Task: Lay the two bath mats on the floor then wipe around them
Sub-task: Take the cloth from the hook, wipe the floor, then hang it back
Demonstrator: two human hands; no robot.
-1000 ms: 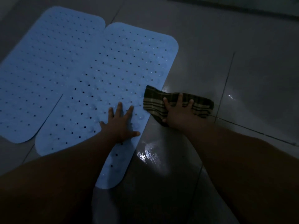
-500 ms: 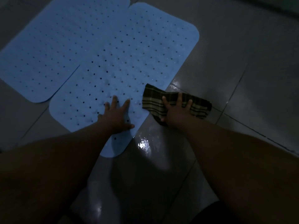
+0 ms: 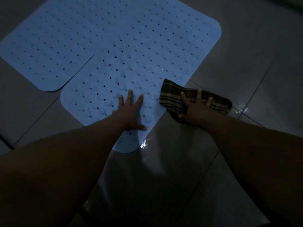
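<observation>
The left hand (image 3: 130, 113) lies flat and open, fingers spread, pressing on the near mat (image 3: 141, 63). The right hand (image 3: 196, 110) is flat too, fingers spread, pushing down on a cloth (image 3: 173, 95). It does not grip the cloth; it only presses it.

The cloth is soft and bunched, with dark and tan stripes. One corner lies on the edge of the near mat, and the rest lies on the floor (image 3: 246, 54) just beside it.

Both mats are light blue and rubbery, with round corners, rows of small holes and little round bumps. They lie flat on the floor. The far mat (image 3: 49, 51) touches the near one along one long side.

The floor has big grey tiles with thin dark lines between them. It looks shiny and wet near the mat's corner.
</observation>
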